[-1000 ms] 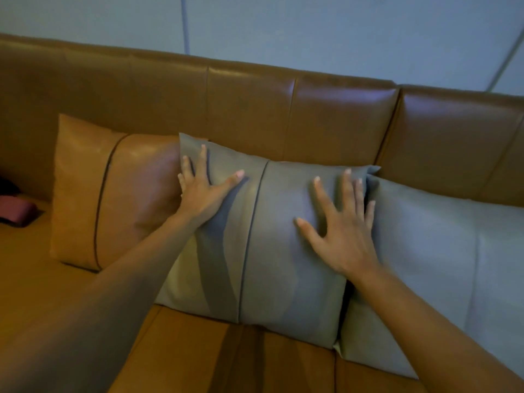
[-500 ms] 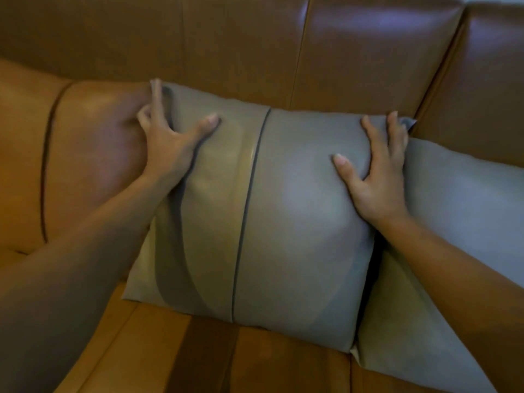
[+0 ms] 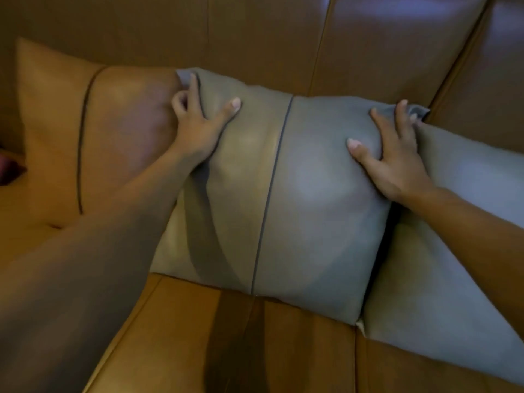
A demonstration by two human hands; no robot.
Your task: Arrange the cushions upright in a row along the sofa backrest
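A grey cushion (image 3: 283,199) with a dark centre seam leans upright against the brown leather backrest (image 3: 255,43). My left hand (image 3: 198,123) grips its upper left corner, fingers curled over the edge and thumb on the front. My right hand (image 3: 397,154) holds the upper right corner, fingers hooked over the top. A tan cushion (image 3: 93,131) stands to the left, touching the grey one. A second grey cushion (image 3: 459,236) leans on the right, partly behind my right forearm.
The tan sofa seat (image 3: 255,350) runs along the bottom in front of the cushions. A dark reddish object (image 3: 8,168) lies at the far left edge of the seat.
My hands went from flat on the cushion face to gripping its top corners. The view has tilted down and come closer to the middle cushion.
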